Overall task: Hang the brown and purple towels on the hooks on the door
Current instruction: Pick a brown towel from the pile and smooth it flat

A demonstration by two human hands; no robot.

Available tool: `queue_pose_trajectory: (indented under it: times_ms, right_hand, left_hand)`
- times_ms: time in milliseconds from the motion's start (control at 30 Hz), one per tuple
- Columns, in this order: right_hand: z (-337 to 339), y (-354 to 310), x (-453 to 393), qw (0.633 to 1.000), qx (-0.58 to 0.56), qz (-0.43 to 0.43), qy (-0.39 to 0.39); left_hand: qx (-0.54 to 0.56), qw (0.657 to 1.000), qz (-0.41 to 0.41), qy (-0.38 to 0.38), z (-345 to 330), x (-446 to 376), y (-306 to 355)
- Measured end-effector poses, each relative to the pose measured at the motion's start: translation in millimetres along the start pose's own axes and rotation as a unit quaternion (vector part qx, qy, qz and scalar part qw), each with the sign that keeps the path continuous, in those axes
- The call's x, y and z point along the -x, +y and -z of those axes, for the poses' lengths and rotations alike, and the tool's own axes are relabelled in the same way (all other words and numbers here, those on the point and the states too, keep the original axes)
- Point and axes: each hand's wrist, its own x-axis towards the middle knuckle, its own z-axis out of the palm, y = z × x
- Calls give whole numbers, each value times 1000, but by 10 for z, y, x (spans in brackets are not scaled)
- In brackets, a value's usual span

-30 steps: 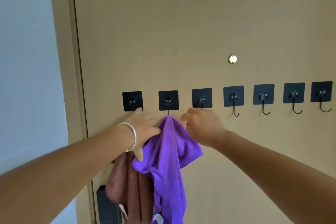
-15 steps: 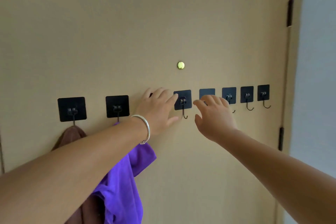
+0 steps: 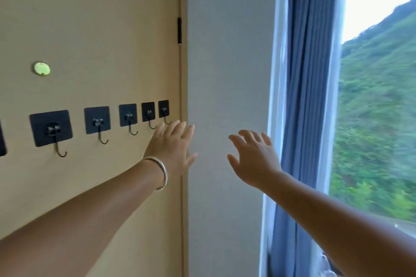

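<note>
Reaching empty-handed past the door's right edge, towels out of view.

Showing the door (image 3: pixel 101 29) at left, five full hooks (image 3: pixel 100 123) in a level row plus a sliver of a sixth at the left border, all bare. Spreading the left hand (image 3: pixel 172 145), fingers straight, holding nothing, just beside the rightmost hook; hovering the right hand (image 3: pixel 253 159), likewise open-fingered, farther right before the wall (image 3: pixel 227 74). Leaving any towels leftward, off frame.
</note>
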Motion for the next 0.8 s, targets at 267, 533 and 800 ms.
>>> queue_pose_trajectory:
  times_ms: [267, 533, 800]
  right_hand:
    - [857, 1447, 1151, 972, 164, -158, -52]
    - [1925, 2611, 2335, 921, 266, -278, -59]
    - [3122, 3618, 3785, 849, 349, -393, -59]
  left_hand:
    - [151, 978, -134, 54, 169, -498, 1895]
    - [256, 924, -263, 106, 996, -716, 3858]
    - [345, 844, -386, 141, 2016, -516, 5928]
